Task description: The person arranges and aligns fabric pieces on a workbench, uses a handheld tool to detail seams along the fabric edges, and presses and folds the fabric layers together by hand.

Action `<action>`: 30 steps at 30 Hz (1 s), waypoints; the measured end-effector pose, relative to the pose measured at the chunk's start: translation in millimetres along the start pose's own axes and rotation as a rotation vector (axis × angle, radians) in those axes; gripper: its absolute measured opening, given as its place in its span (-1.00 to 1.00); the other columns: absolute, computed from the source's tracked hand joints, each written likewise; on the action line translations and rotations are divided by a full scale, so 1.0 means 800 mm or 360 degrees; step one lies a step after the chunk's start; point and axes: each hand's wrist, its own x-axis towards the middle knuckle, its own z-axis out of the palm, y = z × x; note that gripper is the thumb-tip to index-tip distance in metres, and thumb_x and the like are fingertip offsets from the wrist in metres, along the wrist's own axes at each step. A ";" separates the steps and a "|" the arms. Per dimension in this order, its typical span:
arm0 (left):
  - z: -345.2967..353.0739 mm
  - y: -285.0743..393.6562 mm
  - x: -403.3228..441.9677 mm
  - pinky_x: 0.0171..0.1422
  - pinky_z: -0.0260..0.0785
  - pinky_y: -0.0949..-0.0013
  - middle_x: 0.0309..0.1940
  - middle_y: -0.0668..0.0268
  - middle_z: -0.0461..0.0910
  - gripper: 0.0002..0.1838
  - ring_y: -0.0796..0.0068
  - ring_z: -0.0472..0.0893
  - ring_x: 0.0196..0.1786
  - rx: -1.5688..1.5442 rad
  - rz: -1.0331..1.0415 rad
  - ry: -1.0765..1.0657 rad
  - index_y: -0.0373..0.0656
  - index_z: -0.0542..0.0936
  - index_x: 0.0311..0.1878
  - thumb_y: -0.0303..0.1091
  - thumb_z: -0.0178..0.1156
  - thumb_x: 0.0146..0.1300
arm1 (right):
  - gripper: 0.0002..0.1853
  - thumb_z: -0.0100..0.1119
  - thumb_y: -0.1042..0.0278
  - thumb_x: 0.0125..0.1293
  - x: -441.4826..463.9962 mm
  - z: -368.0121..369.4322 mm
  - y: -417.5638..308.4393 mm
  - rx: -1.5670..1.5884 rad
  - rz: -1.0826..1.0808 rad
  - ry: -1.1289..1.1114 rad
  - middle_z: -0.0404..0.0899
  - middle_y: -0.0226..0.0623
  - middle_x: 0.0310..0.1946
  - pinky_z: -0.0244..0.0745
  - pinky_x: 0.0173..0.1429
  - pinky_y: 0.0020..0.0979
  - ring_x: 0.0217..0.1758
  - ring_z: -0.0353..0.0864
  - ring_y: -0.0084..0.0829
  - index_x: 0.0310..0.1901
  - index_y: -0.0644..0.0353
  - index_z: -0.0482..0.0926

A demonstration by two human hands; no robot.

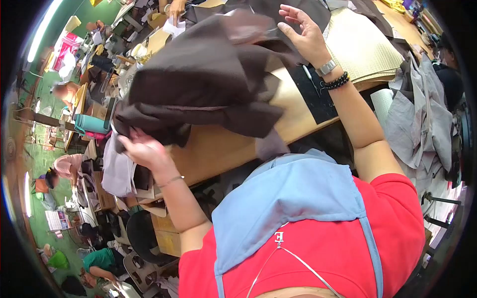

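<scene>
A large dark brown cloth [194, 82] is spread in the air and over the wooden table [218, 149], its edges smeared by motion. At its lower left corner, my left hand [146, 149] is against the cloth, palm up, fingers partly hidden by the fabric. My right hand [304, 36] is raised to the right of the cloth with its fingers apart and nothing in them. Under my right wrist lies a black mat [313, 94] with a pen-like tool [307, 73] on it.
Patterned cream sheets [357, 44] lie at the table's right. Grey cloths [420, 114] hang beyond the right edge. Pale fabric [118, 166] hangs at the left corner, near a teal bottle [92, 123]. Another person's hand [176, 10] is at the far side; several people work at left.
</scene>
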 end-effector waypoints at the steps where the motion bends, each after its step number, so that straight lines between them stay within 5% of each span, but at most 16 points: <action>1: -0.032 -0.021 0.001 0.50 0.15 0.17 0.31 0.03 0.37 -0.51 0.16 0.36 0.37 0.0130 0.0082 -0.0129 -0.35 0.29 0.36 -0.22 -0.03 0.52 | -0.57 0.29 0.39 0.31 -0.002 -0.003 0.006 0.0015 0.0021 -0.0002 0.64 -0.31 0.02 0.45 0.25 -0.47 0.09 0.56 -0.53 0.21 0.21 0.51; 3: -0.033 -0.046 -0.050 0.60 -0.11 0.14 0.45 -0.01 0.14 -0.40 0.12 0.17 0.49 0.0598 0.0213 0.0186 -0.33 0.14 0.45 -0.31 0.08 0.46 | -0.57 0.31 0.34 0.32 -0.035 0.002 0.038 0.0245 0.0331 -0.0284 0.64 -0.34 -0.01 0.49 0.17 -0.47 0.02 0.59 -0.54 0.19 0.21 0.52; 5: -0.069 -0.081 -0.066 0.63 -0.28 0.09 0.53 -0.07 -0.08 -0.21 0.07 -0.11 0.59 0.1295 0.0573 -0.0409 -0.38 -0.12 0.50 -0.42 0.13 0.39 | -0.61 0.31 0.23 0.34 -0.088 0.016 0.062 0.0304 0.0612 -0.0548 0.66 -0.33 -0.05 0.52 0.13 -0.45 -0.02 0.61 -0.53 0.12 0.23 0.57; 7: -0.050 -0.081 -0.104 0.63 -0.30 0.05 0.52 -0.14 -0.03 -0.20 0.00 -0.19 0.62 0.1434 0.0568 -0.1071 -0.29 0.04 0.49 -0.38 0.26 0.31 | -0.56 0.30 0.08 0.32 -0.129 0.021 0.047 -0.0252 0.0568 -0.0749 0.69 -0.15 -0.06 0.52 0.13 -0.33 0.03 0.66 -0.31 0.09 0.24 0.61; 9: -0.046 -0.090 -0.116 0.54 -0.26 -0.32 0.55 -0.07 -0.01 -0.27 -0.12 -0.10 0.61 0.1925 0.0743 -0.1542 -0.02 0.38 0.37 -0.10 0.42 0.15 | -0.49 0.35 -0.02 0.24 -0.160 0.028 0.036 -0.0311 0.0740 -0.0879 0.67 -0.04 -0.07 0.52 0.11 -0.26 0.00 0.66 -0.17 0.04 0.25 0.63; 11: -0.036 -0.108 -0.128 0.48 -0.27 -0.48 0.55 0.06 0.05 -0.37 -0.10 -0.09 0.61 0.1977 0.0622 -0.1727 0.03 0.48 0.29 -0.07 0.40 0.15 | -0.51 0.35 0.00 0.22 -0.177 0.033 0.026 -0.0486 0.0492 -0.0846 0.67 -0.04 -0.12 0.52 0.10 -0.21 -0.03 0.64 -0.09 0.03 0.23 0.63; 17: -0.047 -0.147 -0.117 0.47 -0.19 -0.47 0.31 0.30 0.50 -0.78 0.12 0.29 0.49 0.1911 0.0471 -0.1847 -0.09 0.60 -0.16 -0.23 0.35 0.18 | -0.53 0.38 0.03 0.17 -0.188 0.028 0.035 -0.0750 0.0291 -0.0963 0.59 -0.21 0.10 0.39 0.25 -0.17 0.17 0.53 -0.17 0.05 0.11 0.61; 19: -0.052 -0.142 -0.117 0.47 -0.09 -0.38 0.10 0.31 0.65 -0.88 0.18 0.55 0.26 0.1552 0.0517 -0.1676 -0.12 0.54 -0.25 -0.37 0.27 0.19 | -0.54 0.38 0.03 0.16 -0.184 0.027 0.032 -0.0763 0.0384 -0.1011 0.58 -0.24 0.11 0.38 0.24 -0.18 0.18 0.52 -0.17 0.04 0.08 0.61; 22: -0.068 -0.133 -0.115 0.46 0.07 -0.19 -0.05 0.33 0.69 -0.85 0.23 0.64 0.02 0.1293 0.0197 -0.1550 -0.10 0.53 -0.26 -0.35 0.30 0.16 | -0.56 0.39 0.03 0.15 -0.186 0.027 0.032 -0.0857 0.0290 -0.0928 0.59 -0.27 0.11 0.36 0.25 -0.18 0.19 0.51 -0.20 0.03 0.04 0.62; 25: -0.045 -0.107 -0.131 0.44 0.10 -0.16 0.05 0.27 0.64 -0.73 0.13 0.58 0.13 0.1603 0.0680 -0.1962 -0.10 0.55 -0.14 -0.33 0.37 0.11 | -0.58 0.39 0.11 0.18 -0.186 0.032 0.023 -0.0920 0.0223 -0.0957 0.60 -0.29 0.10 0.38 0.25 -0.22 0.15 0.52 -0.23 0.02 0.09 0.61; 30: 0.013 -0.120 -0.163 0.40 0.12 -0.27 0.21 0.32 0.52 -0.65 0.27 0.47 0.30 0.1991 0.1091 -0.2236 -0.01 0.61 -0.06 -0.20 0.40 0.08 | -0.62 0.41 0.16 0.15 -0.194 0.048 0.029 -0.0659 0.0206 -0.0801 0.61 -0.20 0.07 0.39 0.24 -0.17 0.15 0.55 -0.16 -0.01 0.08 0.63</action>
